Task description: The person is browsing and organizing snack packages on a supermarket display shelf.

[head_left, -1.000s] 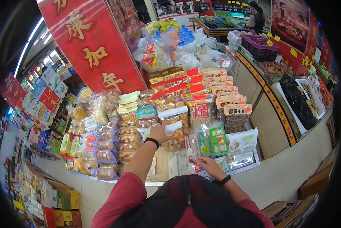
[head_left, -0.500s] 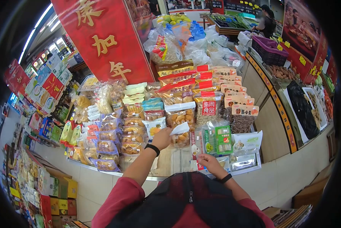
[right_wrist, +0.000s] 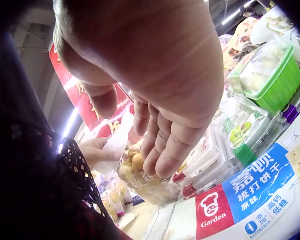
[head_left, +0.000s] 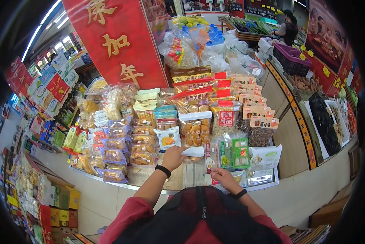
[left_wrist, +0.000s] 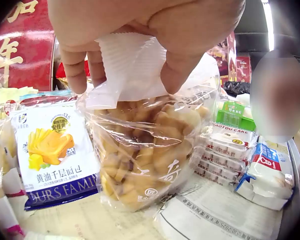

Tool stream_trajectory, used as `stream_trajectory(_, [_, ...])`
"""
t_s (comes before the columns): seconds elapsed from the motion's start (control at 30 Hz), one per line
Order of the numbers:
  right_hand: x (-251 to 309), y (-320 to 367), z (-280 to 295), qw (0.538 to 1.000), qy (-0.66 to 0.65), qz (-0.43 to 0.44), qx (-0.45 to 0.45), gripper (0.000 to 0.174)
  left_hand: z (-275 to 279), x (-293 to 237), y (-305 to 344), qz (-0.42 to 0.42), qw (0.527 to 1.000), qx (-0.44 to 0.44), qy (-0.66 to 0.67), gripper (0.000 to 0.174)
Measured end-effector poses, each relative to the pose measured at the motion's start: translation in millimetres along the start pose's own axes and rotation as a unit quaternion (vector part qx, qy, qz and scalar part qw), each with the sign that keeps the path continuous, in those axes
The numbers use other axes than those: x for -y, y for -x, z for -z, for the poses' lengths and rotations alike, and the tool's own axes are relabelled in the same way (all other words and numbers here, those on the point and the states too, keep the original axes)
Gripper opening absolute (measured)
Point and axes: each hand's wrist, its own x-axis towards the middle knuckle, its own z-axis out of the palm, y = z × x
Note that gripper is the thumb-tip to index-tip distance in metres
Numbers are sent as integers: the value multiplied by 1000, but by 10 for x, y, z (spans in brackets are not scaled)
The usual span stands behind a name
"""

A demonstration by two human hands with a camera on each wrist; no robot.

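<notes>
My left hand (head_left: pixel 173 158) pinches the folded white top of a clear bag of golden-brown snacks (left_wrist: pixel 145 155). In the left wrist view the bag hangs upright under my fingers, its base close over the paper-lined table. A white and blue bread packet (left_wrist: pixel 57 155) stands just left of it. My right hand (head_left: pixel 226 179) holds nothing; its fingers are loosely bent near the front edge, above a red and blue cracker pack (right_wrist: pixel 250 190). A similar bag of snacks (head_left: pixel 196 128) stands behind the one in my left hand.
Purple-edged bread packs (head_left: pixel 114 156) stand in a column at the left. Right of my left hand are a green tray pack (head_left: pixel 240 152) and white boxes of cakes (left_wrist: pixel 222 157). Brown nut bags (head_left: pixel 260 132) line the back right, near a red banner (head_left: pixel 117 44).
My left hand has drawn the snack bag out from the row toward the front of the table, uncovering the similar bag and the bread packet behind. The right hand stays nearly in place.
</notes>
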Motion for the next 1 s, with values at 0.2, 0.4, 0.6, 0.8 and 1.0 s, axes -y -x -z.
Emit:
stream_trajectory(0.2, [-8, -16, 8, 999, 34, -1, 0, 36, 114, -93, 38, 17, 999, 11, 28, 26])
stream_trajectory(0.4, [-9, -20, -15, 1000, -7, -2, -13, 34, 263, -177, 68, 30, 997, -24, 68, 22])
stream_trajectory(0.6, [55, -53, 30, 992, -13, 90, -91, 50, 725, -359, 145, 14, 994, -62, 90, 19])
stream_trajectory(0.8, [584, 12, -51, 974, 164, 156, 8, 84, 1204, -781, 143, -34, 997, -22, 64, 20])
stream_trajectory(1.0, [571, -50, -172, 975, 137, 138, 108, 75, 1111, -968, 122, -40, 989, -10, 145, 24])
